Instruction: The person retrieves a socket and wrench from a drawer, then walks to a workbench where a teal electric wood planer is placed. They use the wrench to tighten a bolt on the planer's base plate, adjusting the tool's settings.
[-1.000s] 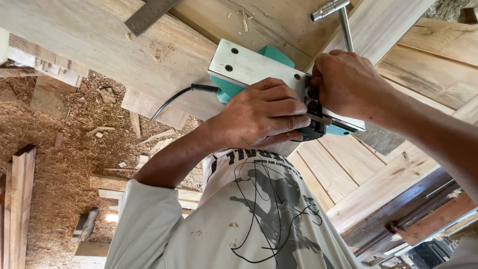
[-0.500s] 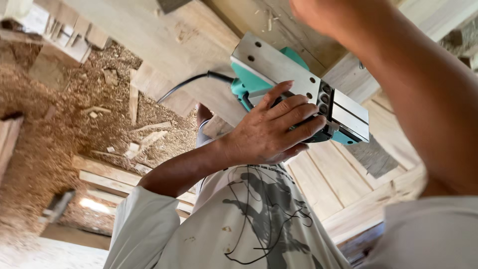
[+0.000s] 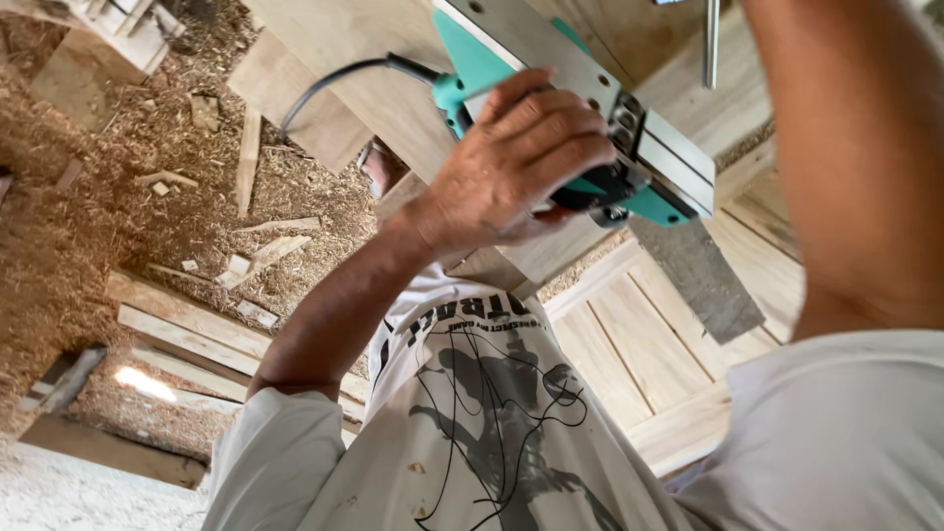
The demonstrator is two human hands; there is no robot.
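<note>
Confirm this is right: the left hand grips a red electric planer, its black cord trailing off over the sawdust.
Not quite. The head view shows the left hand gripping a teal electric planer, not a red one. Its black cord does trail off over the sawdust.

One teal electric planer (image 3: 580, 128), one black cord (image 3: 334, 84), one hand (image 3: 511, 162), several loose wood offcuts (image 3: 261, 258).

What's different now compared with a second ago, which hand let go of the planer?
The right hand came off the teal electric planer and lifted out of view; only its forearm shows now. The left hand kept its grip on the planer, which still lies against the wooden plank.
</note>
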